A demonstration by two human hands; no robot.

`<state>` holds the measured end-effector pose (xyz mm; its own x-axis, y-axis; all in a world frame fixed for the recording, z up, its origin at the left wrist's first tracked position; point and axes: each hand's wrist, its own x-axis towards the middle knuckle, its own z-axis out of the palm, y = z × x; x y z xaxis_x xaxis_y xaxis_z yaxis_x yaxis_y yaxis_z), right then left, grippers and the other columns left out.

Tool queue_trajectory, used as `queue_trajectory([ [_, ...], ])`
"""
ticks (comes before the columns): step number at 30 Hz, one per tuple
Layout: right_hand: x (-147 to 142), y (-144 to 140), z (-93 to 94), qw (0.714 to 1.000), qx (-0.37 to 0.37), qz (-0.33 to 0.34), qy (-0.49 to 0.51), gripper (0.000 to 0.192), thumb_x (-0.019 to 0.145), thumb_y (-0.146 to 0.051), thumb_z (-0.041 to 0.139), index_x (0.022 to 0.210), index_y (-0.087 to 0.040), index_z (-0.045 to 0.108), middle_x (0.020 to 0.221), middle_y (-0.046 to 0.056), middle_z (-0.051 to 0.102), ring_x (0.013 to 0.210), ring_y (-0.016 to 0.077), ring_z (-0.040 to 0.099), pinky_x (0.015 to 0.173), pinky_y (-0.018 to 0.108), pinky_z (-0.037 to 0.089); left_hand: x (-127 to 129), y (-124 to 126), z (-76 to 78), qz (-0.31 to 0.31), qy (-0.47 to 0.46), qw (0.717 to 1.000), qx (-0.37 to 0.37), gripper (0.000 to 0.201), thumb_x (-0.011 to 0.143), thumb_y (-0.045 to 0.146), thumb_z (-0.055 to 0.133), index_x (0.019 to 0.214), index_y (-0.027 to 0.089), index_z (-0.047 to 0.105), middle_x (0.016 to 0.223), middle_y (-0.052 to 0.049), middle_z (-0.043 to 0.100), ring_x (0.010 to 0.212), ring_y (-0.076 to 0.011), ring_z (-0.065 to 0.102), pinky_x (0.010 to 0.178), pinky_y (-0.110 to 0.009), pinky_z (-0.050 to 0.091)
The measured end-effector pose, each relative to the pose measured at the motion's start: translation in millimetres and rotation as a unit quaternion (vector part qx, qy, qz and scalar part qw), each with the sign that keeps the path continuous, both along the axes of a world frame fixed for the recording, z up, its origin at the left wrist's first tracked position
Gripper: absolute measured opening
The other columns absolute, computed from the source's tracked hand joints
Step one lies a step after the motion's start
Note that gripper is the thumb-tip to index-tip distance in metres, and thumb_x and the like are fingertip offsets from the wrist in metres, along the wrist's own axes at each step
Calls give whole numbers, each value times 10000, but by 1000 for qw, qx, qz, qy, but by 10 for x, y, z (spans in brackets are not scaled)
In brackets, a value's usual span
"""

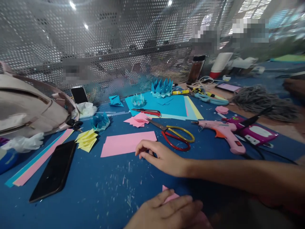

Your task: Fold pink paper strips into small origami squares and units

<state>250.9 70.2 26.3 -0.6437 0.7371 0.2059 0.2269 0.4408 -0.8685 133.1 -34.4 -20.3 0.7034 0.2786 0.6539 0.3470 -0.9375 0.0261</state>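
My left hand (164, 211) lies over a piece of pink paper (170, 196) at the bottom of the view, fingers stretched out across it. Most of that paper is hidden beneath the hand. Above it, my right hand (162, 156) is loosely bent, thumb apart from the fingers and nothing visible between them. Its fingertips are at the lower right edge of a pink paper strip (126, 143). Just beyond lie open scissors (176, 135) with a yellow and a red handle loop. Small pink paper pieces (138, 119) are piled by the scissors' tips.
A pink glue gun (221, 132) with a cable lies right, near a purple power adapter (254, 132). Left are a black phone (54, 170), yellow paper pieces (87, 140) and a bag (28, 101). Behind are a cutter (147, 112), blue sheets (176, 109) and a folded blue crown (162, 87).
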Motion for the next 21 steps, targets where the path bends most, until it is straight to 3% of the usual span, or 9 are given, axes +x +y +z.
queue_trajectory([
  [4, 21, -12, 16, 1000, -25, 11, 13, 211, 894, -37, 448, 988, -171, 582, 928, 19, 643, 817, 119, 609, 670, 220, 433, -44, 94, 54, -3, -10, 1000, 12, 288, 1026, 217, 415, 1162, 269, 664, 1219, 77, 694, 1125, -65, 625, 1092, -225, 395],
  [9, 13, -11, 1, 998, -47, 17, 39, 200, 886, -42, 465, 974, -170, 591, 897, 13, 635, 789, 113, 597, 649, 214, 423, -6, 61, 190, -21, -29, 999, -13, 256, 1000, 151, 443, 1089, 156, 684, 1084, 3, 756, 995, -128, 704, 957, -230, 519],
  [14, 22, -10, 22, 997, -60, 26, 52, 133, 899, -98, 485, 944, -167, 589, 870, 17, 617, 772, 121, 585, 643, 224, 424, -141, 129, 405, -76, 0, 990, -121, 227, 968, 114, 474, 1056, 116, 683, 966, -94, 775, 858, -201, 737, 815, -292, 583],
  [16, 34, -5, 36, 993, -88, 38, 64, 92, 922, -170, 494, 952, -163, 581, 854, 17, 602, 748, 119, 572, 641, 223, 437, -267, 230, 542, -85, -37, 976, -196, 264, 976, 113, 436, 1119, 125, 657, 964, -95, 768, 880, -202, 725, 814, -295, 566],
  [17, 41, 0, 40, 991, -99, 45, 75, 107, 939, -230, 497, 950, -160, 577, 856, 19, 595, 744, 118, 565, 637, 221, 444, -335, 292, 606, -62, -63, 968, -233, 274, 962, 92, 447, 1140, 144, 648, 990, -85, 760, 891, -191, 717, 805, -278, 555],
  [19, 53, 14, 36, 985, -126, 65, 100, 248, 967, -384, 473, 926, -156, 563, 847, 24, 584, 716, 117, 552, 598, 210, 447, -464, 422, 700, 41, -137, 944, -297, 281, 906, 35, 515, 1072, 199, 673, 980, -55, 739, 904, -173, 688, 830, -269, 529],
  [21, 61, 29, 20, 973, -171, 86, 128, 390, 971, -527, 411, 936, -161, 538, 798, 15, 572, 633, 108, 534, 517, 196, 430, -570, 537, 728, 82, -179, 934, -298, 231, 869, 42, 585, 964, 216, 703, 932, -52, 699, 918, -186, 654, 822, -284, 517],
])
